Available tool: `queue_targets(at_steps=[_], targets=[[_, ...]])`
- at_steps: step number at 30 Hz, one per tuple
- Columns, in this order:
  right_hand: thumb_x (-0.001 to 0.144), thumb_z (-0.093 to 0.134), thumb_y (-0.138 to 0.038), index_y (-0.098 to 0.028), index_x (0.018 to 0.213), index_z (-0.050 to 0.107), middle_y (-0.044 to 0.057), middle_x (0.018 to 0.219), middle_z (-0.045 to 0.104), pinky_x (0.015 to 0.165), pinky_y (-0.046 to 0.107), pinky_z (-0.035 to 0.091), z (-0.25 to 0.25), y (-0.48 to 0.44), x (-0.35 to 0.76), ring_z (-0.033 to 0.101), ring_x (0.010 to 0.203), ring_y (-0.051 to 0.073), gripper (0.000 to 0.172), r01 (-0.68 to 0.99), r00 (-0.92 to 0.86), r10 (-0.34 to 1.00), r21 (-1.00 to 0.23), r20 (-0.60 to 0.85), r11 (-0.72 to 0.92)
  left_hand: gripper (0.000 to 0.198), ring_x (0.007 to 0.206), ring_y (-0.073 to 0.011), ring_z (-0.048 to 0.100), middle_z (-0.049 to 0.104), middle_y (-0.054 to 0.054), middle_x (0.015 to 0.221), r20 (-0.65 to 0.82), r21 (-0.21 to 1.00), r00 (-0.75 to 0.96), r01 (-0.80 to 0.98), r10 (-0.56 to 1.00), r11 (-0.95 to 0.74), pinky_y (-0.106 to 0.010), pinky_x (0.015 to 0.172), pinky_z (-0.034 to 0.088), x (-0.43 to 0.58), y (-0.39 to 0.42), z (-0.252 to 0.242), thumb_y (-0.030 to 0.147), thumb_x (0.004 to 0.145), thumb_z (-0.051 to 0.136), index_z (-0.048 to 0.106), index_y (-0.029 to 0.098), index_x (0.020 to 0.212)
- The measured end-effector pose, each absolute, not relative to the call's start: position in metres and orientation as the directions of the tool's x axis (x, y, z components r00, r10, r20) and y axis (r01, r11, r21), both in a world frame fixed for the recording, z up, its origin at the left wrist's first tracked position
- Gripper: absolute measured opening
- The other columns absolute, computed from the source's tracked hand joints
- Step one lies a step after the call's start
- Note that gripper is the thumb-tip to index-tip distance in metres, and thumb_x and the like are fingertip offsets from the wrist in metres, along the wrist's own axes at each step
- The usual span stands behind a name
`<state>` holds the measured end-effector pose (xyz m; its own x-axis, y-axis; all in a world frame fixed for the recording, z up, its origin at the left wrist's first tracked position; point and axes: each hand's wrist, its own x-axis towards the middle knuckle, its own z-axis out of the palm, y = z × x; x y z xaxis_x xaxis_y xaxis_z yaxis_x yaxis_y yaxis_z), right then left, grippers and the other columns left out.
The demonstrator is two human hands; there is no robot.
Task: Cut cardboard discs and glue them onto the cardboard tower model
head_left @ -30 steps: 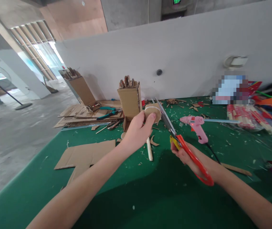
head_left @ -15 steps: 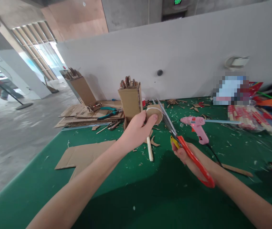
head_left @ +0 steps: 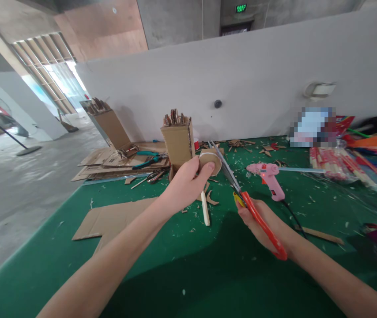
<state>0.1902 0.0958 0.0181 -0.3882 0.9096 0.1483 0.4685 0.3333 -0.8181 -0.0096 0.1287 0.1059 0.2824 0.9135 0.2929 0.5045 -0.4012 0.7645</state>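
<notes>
Between the thumb and fingers of my left hand point(head_left: 188, 179) is a small rounded piece of cardboard point(head_left: 212, 162) with a pale line along its upper part. My right hand point(head_left: 261, 221) is closed around the scissors point(head_left: 244, 198), which have red handles and a yellow part near the pivot. Their blades point up and to the left, parted a little at the tips, close by the cardboard's right edge; whether they touch it I cannot tell. Under my left hand a pale wooden stick point(head_left: 205, 210) and curved cardboard scraps point(head_left: 211, 198) lie on the green table point(head_left: 162, 274).
Right of the scissors stands a pink glue gun point(head_left: 268, 176) with a glue stick in its back. Cardboard boxes point(head_left: 178, 145) filled with strips stand behind, near teal-handled pliers point(head_left: 146, 159). A cut cardboard sheet point(head_left: 109, 216) lies left; bagged sticks point(head_left: 330, 163) lie right.
The view has shifted slightly, so the table things appear a little further left. Both hands keep their holds on the cardboard and the scissors. The blades look slightly closer together.
</notes>
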Motion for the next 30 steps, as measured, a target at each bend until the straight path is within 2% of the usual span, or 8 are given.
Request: queue_targets(at_steps=[6,11,14,18,22,26,30], targets=[[0.09,0.03,-0.063,-0.022,0.071,0.035,-0.005,0.059,0.034,0.044,0.024,0.026,0.015,0.095,0.191,0.028,0.049,0.01,0.046,0.484,-0.364,0.918,-0.811,0.155,0.329,0.029,0.054,-0.0091,0.032,0.037,0.004,0.06,0.305,0.818,0.25,0.425,0.919,-0.387,-0.025,0.051,0.026,-0.005,0.127,0.102,0.034,0.091,0.043,0.039,0.019,0.067],[0.091,0.03,-0.061,-0.021,0.071,0.037,-0.004,0.059,0.037,0.044,0.025,0.028,0.019,0.094,0.188,0.032,0.05,0.01,0.044,0.484,-0.348,0.915,-0.797,0.203,0.361,0.029,0.054,-0.0088,0.038,0.042,0.004,0.058,0.334,0.916,0.107,0.199,0.936,-0.349,-0.023,0.051,0.031,0.007,0.126,0.088,0.036,0.09,0.045,0.043,0.018,0.067],[0.087,0.037,-0.063,-0.022,0.073,0.036,-0.004,0.061,0.037,0.046,0.025,0.031,0.024,0.093,0.187,0.034,0.051,0.011,0.044,0.424,-0.379,0.898,-0.82,0.224,0.384,0.029,0.053,-0.0085,0.038,0.042,0.004,0.057,0.344,0.925,0.077,0.144,0.936,-0.352,-0.022,0.05,0.031,0.01,0.125,0.083,0.037,0.09,0.046,0.044,0.018,0.068],[0.087,0.04,-0.063,-0.022,0.077,0.038,-0.003,0.068,0.041,0.054,0.027,0.04,0.028,0.091,0.189,0.04,0.057,0.012,0.042,0.337,-0.432,0.871,-0.854,0.234,0.397,0.028,0.053,-0.0082,0.037,0.041,0.004,0.058,0.377,0.91,0.085,0.154,0.922,-0.386,-0.022,0.049,0.03,0.009,0.128,0.083,0.036,0.091,0.045,0.043,0.019,0.07],[0.088,0.038,-0.062,-0.021,0.079,0.042,0.0,0.073,0.047,0.062,0.03,0.045,0.028,0.09,0.194,0.046,0.063,0.014,0.042,0.339,-0.447,0.862,-0.846,0.239,0.411,0.026,0.056,-0.0088,0.041,0.045,0.003,0.062,0.336,0.902,0.183,0.22,0.924,-0.371,-0.022,0.053,0.033,0.0,0.135,0.087,0.036,0.092,0.042,0.044,0.019,0.074],[0.088,0.039,-0.063,-0.021,0.082,0.044,0.002,0.075,0.05,0.059,0.029,0.045,0.031,0.091,0.197,0.047,0.064,0.015,0.043,0.371,-0.489,0.85,-0.834,0.198,0.408,0.024,0.063,-0.0105,0.045,0.047,0.002,0.068,0.314,0.863,0.304,0.304,0.899,-0.404,-0.023,0.058,0.036,-0.012,0.139,0.094,0.037,0.093,0.042,0.047,0.019,0.079],[0.087,0.035,-0.066,-0.021,0.081,0.043,0.0,0.07,0.044,0.052,0.027,0.041,0.031,0.093,0.196,0.041,0.059,0.013,0.047,0.399,-0.48,0.857,-0.824,0.185,0.402,0.025,0.061,-0.0109,0.043,0.047,0.001,0.066,0.316,0.818,0.344,0.372,0.884,-0.438,-0.024,0.057,0.034,-0.018,0.137,0.102,0.037,0.093,0.04,0.047,0.019,0.077]])
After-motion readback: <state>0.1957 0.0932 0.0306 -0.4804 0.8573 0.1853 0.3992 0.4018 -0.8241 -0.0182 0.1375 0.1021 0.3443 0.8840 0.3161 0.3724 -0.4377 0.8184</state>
